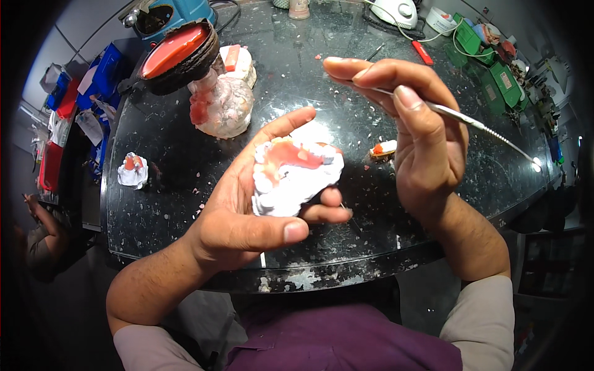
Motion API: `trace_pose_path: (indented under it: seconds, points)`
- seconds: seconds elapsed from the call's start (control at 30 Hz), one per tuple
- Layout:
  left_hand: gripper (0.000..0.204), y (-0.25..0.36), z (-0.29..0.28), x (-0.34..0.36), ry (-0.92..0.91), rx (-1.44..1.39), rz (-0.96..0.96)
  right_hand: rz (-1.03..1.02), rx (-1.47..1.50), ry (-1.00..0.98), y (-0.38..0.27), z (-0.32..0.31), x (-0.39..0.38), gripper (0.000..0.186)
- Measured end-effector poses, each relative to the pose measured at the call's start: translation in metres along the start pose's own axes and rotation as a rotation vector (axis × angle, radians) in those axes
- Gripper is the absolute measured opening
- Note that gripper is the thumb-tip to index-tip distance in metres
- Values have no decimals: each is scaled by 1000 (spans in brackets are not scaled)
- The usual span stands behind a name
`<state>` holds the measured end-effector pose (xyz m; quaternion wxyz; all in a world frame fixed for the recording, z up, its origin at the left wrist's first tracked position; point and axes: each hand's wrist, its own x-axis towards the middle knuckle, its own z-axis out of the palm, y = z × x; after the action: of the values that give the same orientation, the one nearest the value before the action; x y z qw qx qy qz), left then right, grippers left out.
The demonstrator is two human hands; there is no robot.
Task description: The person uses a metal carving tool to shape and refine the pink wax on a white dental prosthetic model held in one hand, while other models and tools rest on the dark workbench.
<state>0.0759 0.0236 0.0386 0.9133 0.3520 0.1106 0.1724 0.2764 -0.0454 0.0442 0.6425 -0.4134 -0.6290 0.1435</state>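
Two hands (pixel 427 148) (pixel 224 213): one tool (pixel 458 115), one cast (pixel 291 179)

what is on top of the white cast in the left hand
Pink waxy material covers part of the white cast. The surface beneath it cannot be seen, nor the cast's underside against the left hand.

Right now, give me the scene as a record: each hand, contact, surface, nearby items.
left_hand: left hand cradling white dental cast
cast_detail: pink material on its upper part
right_hand: right hand gripping thin metal tool between thumb and fingers
tool_cast_contact: none, apart
surface: dark, scuffed table with scattered crumbs
nearby_left: small white cast; dark dish of red material atop lumpy stand
far_right: green bin
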Motion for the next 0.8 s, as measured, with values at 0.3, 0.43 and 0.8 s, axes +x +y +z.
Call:
trace_pose_path:
  seconds: [0.3,0.43,0.8]
  points:
    - [101,6,8,5,47,85,35,121,-24,160,9,-8,4,32]
    - [102,4,7,4,46,118,-8,187,112,93,7,-15,4,33]
    - [112,-7,4,-2,165,302,166,62,-83,-61,0,-13,6,48]
